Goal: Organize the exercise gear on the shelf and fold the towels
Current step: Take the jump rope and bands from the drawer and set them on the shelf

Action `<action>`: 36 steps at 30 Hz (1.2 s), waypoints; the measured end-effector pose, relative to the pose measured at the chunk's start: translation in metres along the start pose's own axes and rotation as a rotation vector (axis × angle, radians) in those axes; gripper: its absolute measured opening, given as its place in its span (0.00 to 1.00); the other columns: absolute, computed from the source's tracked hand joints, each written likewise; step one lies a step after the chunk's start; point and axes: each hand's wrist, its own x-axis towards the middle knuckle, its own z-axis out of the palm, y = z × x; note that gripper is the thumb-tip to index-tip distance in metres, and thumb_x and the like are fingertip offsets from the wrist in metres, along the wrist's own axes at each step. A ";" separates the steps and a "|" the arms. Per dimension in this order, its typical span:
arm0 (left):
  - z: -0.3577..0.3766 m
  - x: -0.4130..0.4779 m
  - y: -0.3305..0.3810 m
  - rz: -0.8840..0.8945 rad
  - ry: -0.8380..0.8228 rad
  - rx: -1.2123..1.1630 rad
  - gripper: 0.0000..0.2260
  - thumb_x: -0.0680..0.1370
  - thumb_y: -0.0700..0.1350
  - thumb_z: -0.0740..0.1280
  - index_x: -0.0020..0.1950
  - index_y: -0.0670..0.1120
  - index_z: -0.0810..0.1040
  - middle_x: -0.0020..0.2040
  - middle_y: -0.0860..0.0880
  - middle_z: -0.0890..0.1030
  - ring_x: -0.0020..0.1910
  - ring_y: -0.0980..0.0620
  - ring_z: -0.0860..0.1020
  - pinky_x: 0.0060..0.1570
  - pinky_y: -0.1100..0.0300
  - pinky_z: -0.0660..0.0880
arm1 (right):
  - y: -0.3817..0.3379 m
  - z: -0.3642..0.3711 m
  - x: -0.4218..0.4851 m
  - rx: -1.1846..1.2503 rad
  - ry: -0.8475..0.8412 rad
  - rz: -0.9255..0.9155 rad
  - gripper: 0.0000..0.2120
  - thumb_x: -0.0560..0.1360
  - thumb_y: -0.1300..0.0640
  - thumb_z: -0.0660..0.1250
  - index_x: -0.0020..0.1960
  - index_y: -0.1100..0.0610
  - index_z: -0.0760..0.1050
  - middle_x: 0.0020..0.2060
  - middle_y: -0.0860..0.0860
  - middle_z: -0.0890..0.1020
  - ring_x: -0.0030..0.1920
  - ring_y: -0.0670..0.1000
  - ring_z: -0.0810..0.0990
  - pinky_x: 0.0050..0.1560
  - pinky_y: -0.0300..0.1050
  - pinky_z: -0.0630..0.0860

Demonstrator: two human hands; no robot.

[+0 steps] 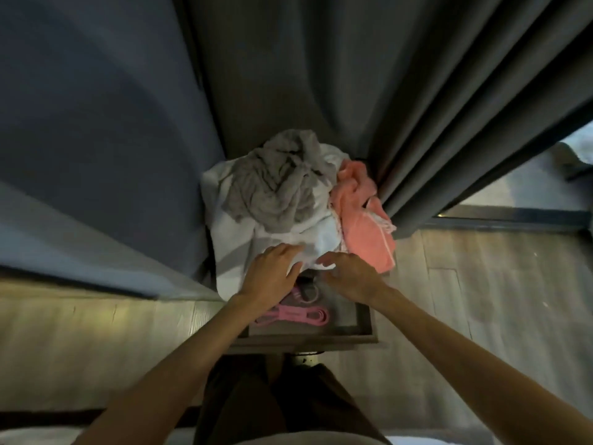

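A heap of crumpled towels lies on top of a small grey shelf unit (362,329): a grey towel (276,184) on top, a white towel (237,248) under it, a coral pink towel (362,207) at the right. My left hand (272,277) rests with straight fingers on the white towel's near edge. My right hand (349,274) touches the same edge just to the right, fingers slightly bent. Below the hands, on the unit's lower surface, lie a pink resistance band (298,316) and a pinkish ring-shaped piece of gear (305,293), partly hidden.
A dark grey curtain (401,107) hangs behind and to the right of the unit. A blue-grey wall (96,139) stands at the left. Wooden floor (497,284) spreads on both sides. A window or glass door (529,187) shows at the far right.
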 end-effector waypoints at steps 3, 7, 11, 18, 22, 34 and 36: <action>0.019 -0.028 -0.007 -0.120 0.021 -0.032 0.17 0.81 0.48 0.60 0.70 0.51 0.71 0.65 0.50 0.75 0.61 0.49 0.74 0.58 0.55 0.72 | 0.006 0.024 0.006 -0.029 -0.045 -0.087 0.14 0.77 0.53 0.62 0.62 0.49 0.76 0.58 0.47 0.81 0.57 0.50 0.79 0.55 0.46 0.76; 0.060 -0.056 -0.033 -0.230 0.009 -0.086 0.15 0.80 0.47 0.61 0.67 0.52 0.73 0.61 0.52 0.78 0.55 0.53 0.78 0.51 0.60 0.73 | 0.018 0.058 0.018 0.052 -0.079 -0.090 0.14 0.76 0.56 0.64 0.60 0.53 0.78 0.57 0.49 0.82 0.57 0.51 0.80 0.57 0.49 0.76; 0.117 -0.062 -0.076 -0.355 -0.065 -0.185 0.12 0.80 0.47 0.61 0.63 0.52 0.76 0.56 0.52 0.81 0.51 0.53 0.79 0.50 0.53 0.77 | 0.041 0.105 0.043 0.063 -0.063 -0.084 0.13 0.76 0.56 0.64 0.59 0.51 0.78 0.56 0.49 0.82 0.56 0.51 0.79 0.57 0.48 0.75; 0.219 -0.042 -0.162 -0.558 -0.098 -0.209 0.12 0.80 0.50 0.59 0.61 0.50 0.73 0.56 0.48 0.79 0.55 0.46 0.79 0.53 0.51 0.76 | 0.085 0.214 0.104 0.053 -0.007 -0.025 0.13 0.76 0.58 0.64 0.60 0.53 0.77 0.52 0.54 0.83 0.50 0.56 0.81 0.47 0.45 0.75; 0.254 -0.025 -0.184 -0.669 0.065 -0.184 0.20 0.80 0.49 0.59 0.71 0.47 0.64 0.63 0.40 0.72 0.58 0.39 0.74 0.54 0.47 0.74 | 0.105 0.265 0.132 0.097 0.072 0.042 0.17 0.72 0.63 0.64 0.61 0.59 0.74 0.53 0.62 0.81 0.54 0.63 0.79 0.50 0.49 0.74; 0.276 0.005 -0.203 -0.936 0.225 -0.570 0.18 0.80 0.44 0.63 0.69 0.39 0.70 0.64 0.39 0.75 0.62 0.39 0.73 0.56 0.55 0.69 | 0.113 0.300 0.162 0.321 0.113 0.199 0.29 0.73 0.57 0.71 0.67 0.66 0.62 0.62 0.62 0.74 0.60 0.62 0.75 0.53 0.48 0.72; 0.274 0.005 -0.200 -0.966 0.247 -0.590 0.17 0.79 0.43 0.64 0.66 0.38 0.72 0.63 0.39 0.76 0.62 0.39 0.74 0.55 0.56 0.69 | 0.111 0.295 0.162 0.334 0.063 0.180 0.27 0.73 0.54 0.71 0.64 0.65 0.64 0.58 0.61 0.77 0.55 0.61 0.78 0.49 0.47 0.73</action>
